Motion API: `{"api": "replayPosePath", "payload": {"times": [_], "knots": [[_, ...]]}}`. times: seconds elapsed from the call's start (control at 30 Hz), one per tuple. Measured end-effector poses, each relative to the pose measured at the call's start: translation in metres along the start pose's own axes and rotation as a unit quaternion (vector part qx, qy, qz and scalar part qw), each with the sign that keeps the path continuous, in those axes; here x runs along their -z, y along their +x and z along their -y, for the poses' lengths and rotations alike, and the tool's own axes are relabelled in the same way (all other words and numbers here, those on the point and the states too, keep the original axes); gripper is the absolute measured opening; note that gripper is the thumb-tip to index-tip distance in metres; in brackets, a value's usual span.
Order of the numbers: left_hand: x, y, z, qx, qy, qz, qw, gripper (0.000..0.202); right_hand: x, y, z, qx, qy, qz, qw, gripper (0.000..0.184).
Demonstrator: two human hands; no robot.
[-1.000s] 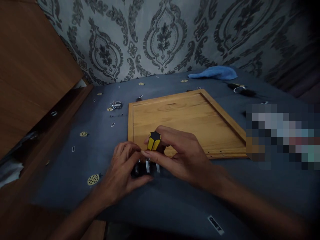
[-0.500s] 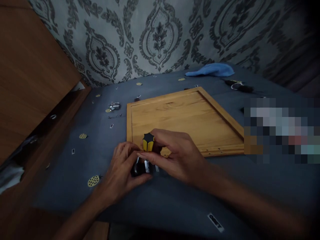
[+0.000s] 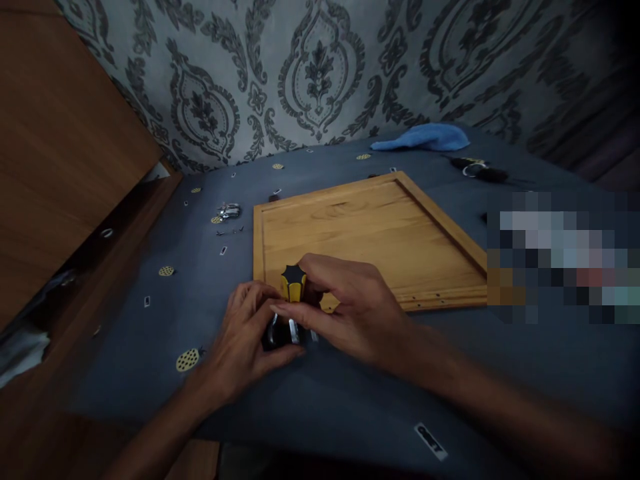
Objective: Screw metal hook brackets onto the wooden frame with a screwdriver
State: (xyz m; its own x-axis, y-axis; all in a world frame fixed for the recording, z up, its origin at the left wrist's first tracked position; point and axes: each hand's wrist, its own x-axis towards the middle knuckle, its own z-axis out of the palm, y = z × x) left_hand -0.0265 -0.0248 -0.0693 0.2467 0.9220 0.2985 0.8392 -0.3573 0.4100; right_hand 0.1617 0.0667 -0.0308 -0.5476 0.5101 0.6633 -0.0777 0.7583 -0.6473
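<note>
My right hand (image 3: pixel 350 310) is wrapped round a screwdriver with a yellow and black handle (image 3: pixel 293 283), held upright with the handle's end facing me. My left hand (image 3: pixel 245 340) is closed on a small dark and silver metal part (image 3: pixel 284 333) right under the screwdriver, on the blue cloth (image 3: pixel 325 400). Both hands work at the near left corner of a framed wooden panel (image 3: pixel 370 233) that lies flat on the cloth. The screwdriver's tip is hidden by my fingers.
Small metal hardware (image 3: pixel 229 212) and loose screws lie left of the panel. A blue rag (image 3: pixel 423 139) and a dark key ring (image 3: pixel 477 170) sit at the back right. A wooden cabinet side (image 3: pixel 60 153) rises on the left. Patterned wallpaper (image 3: pixel 320 73) is behind.
The screwdriver handle has shifted slightly left and turned in my right hand. Both hands stay at the panel's near corner.
</note>
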Motion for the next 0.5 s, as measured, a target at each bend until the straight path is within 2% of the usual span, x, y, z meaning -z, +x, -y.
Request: {"api": "replayPosePath", "payload": {"times": [0.1, 0.23, 0.33, 0.5], "knots": [[0.001, 0.001, -0.001, 0.002, 0.0, 0.009, 1.0, 0.04, 0.004, 0.001, 0.004, -0.004, -0.004, -0.025, 1.0, 0.024], [0.003, 0.003, -0.002, -0.002, 0.005, 0.02, 1.0, 0.043, 0.013, 0.005, 0.011, -0.055, -0.028, -0.076, 0.995, 0.015], [0.003, 0.003, -0.002, -0.004, 0.005, 0.027, 1.0, 0.043, 0.015, 0.006, 0.011, -0.07, -0.019, -0.06, 0.996, 0.013], [0.004, 0.004, -0.002, -0.009, -0.002, 0.027, 1.0, 0.043, 0.011, 0.003, 0.003, -0.045, -0.023, -0.023, 0.998, 0.015]]}}
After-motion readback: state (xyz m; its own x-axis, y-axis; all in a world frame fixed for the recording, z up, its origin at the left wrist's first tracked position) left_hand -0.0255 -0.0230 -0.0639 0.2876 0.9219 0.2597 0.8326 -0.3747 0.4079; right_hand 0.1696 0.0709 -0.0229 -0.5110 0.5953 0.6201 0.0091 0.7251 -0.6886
